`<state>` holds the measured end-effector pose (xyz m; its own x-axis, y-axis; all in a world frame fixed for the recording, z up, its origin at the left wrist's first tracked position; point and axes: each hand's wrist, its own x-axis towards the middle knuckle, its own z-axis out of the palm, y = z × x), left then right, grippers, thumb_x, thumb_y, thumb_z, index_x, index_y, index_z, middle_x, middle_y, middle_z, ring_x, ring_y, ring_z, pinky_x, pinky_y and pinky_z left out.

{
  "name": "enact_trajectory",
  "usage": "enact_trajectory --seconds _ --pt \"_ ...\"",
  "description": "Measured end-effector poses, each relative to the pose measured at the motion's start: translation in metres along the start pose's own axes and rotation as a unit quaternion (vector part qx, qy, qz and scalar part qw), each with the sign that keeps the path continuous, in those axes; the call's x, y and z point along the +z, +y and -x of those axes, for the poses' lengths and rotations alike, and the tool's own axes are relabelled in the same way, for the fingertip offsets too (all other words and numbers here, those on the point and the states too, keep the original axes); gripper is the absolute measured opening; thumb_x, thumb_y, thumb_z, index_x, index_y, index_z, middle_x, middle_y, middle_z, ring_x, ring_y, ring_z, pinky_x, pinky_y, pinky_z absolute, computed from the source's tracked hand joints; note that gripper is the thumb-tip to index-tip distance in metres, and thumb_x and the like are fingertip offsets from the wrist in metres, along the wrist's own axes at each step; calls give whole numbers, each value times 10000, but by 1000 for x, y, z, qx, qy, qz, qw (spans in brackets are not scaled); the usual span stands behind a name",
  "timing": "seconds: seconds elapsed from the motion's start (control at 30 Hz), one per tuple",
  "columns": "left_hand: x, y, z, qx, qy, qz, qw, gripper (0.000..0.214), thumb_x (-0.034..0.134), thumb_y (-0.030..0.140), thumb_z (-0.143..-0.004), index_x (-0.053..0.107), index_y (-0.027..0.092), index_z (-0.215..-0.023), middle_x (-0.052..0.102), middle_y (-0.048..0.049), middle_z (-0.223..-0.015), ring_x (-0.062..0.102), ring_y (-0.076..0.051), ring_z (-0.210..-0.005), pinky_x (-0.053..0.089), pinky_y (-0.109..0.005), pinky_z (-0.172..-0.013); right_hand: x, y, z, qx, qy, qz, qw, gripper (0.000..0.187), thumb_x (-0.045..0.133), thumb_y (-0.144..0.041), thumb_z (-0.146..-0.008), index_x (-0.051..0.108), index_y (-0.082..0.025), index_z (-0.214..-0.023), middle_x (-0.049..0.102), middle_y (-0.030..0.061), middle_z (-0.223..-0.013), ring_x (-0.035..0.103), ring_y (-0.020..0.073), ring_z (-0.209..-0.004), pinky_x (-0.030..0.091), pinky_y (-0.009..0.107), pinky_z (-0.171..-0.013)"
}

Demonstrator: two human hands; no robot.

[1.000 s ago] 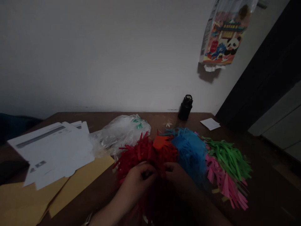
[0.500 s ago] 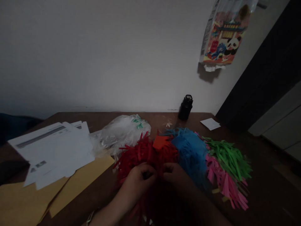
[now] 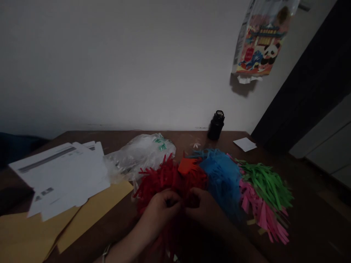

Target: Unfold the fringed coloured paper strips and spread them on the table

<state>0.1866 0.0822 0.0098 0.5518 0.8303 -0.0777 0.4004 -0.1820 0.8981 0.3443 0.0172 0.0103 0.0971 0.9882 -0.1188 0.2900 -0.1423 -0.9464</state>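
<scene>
Papers: white printed sheets (image 3: 63,175) lie at the far left of the brown table (image 3: 309,233), overlapping yellow envelopes (image 3: 90,212) beneath them.
Plastic bag: a crumpled clear bag (image 3: 141,153) sits just right of the sheets, touching the red pile.
Left hand: the left hand (image 3: 161,208) comes in from the bottom edge, wrist low and knuckles up, fingers curled inward and pinching red strips at the near edge of the pile.
Red strips: the heap of red paper strips (image 3: 164,179) lies at the table's middle, directly under and ahead of both hands, with an orange scrap (image 3: 187,165) on its top.
Right hand: the right hand (image 3: 204,204) lies just beside the left, fingertips bent toward it and closed on the same red strips; the dim light hides the exact grip.
Blue pile: blue strips (image 3: 222,175) touch the red heap on its right.
Pink and green: pink strips (image 3: 260,212) and green strips (image 3: 267,184) fan out further right.
Bottle: a dark bottle (image 3: 216,125) stands by the wall.
Change: against the earlier views, the two hands have closed in on each other, and the right fingertips sit nearer the left thumb; the piles lie as they did.
</scene>
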Motion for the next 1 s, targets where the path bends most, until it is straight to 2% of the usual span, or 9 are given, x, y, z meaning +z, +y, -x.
enact_trajectory --seconds 0.2,0.37,0.53,0.73,0.9,1.0 --pt "1 -3 0 17 -4 -18 1000 180 480 292 -622 630 192 -615 602 -10 -655 562 -179 -650 408 -264 -604 5 6 0 -56 10 75 996 56 561 -129 -629 537 -168 -660 530 -41 -640 481 125 -622 299 226 -549" --pt "3 -9 -2 36 16 -47 998 145 473 232 -606 614 200 -593 530 18 -619 510 -159 -623 347 -255 -582 1 9 -4 -73 0 114 991 92 526 -146 -671 483 -175 -595 479 -45 -592 441 117 -606 253 239 -546" --pt "5 -10 -2 41 21 -55 997 105 457 215 -590 559 207 -566 498 27 -601 492 -152 -606 339 -252 -576 -5 7 -6 -48 -3 115 992 170 479 -176 -702 400 -190 -552 398 -55 -554 379 106 -583 217 251 -530" --pt "0 -5 -1 41 20 -59 997 74 461 206 -611 529 213 -583 497 34 -613 479 -145 -603 336 -247 -568 -14 9 -9 -25 0 48 999 168 461 -301 -761 458 -191 -633 426 -44 -627 391 117 -613 257 250 -545" --pt "-1 -1 1 47 18 -64 997 63 459 185 -623 506 220 -601 473 46 -625 470 -141 -607 324 -243 -568 -24 4 -10 -26 28 38 999 292 456 -440 -829 437 -208 -653 408 -41 -648 392 130 -629 289 260 -573" --pt "-4 5 5 56 21 -118 991 90 458 148 -637 494 221 -598 503 29 -656 495 -154 -630 325 -261 -589 -27 1 -9 -35 57 39 997 300 444 -458 -839 444 -215 -662 411 -36 -657 400 142 -638 306 270 -585"
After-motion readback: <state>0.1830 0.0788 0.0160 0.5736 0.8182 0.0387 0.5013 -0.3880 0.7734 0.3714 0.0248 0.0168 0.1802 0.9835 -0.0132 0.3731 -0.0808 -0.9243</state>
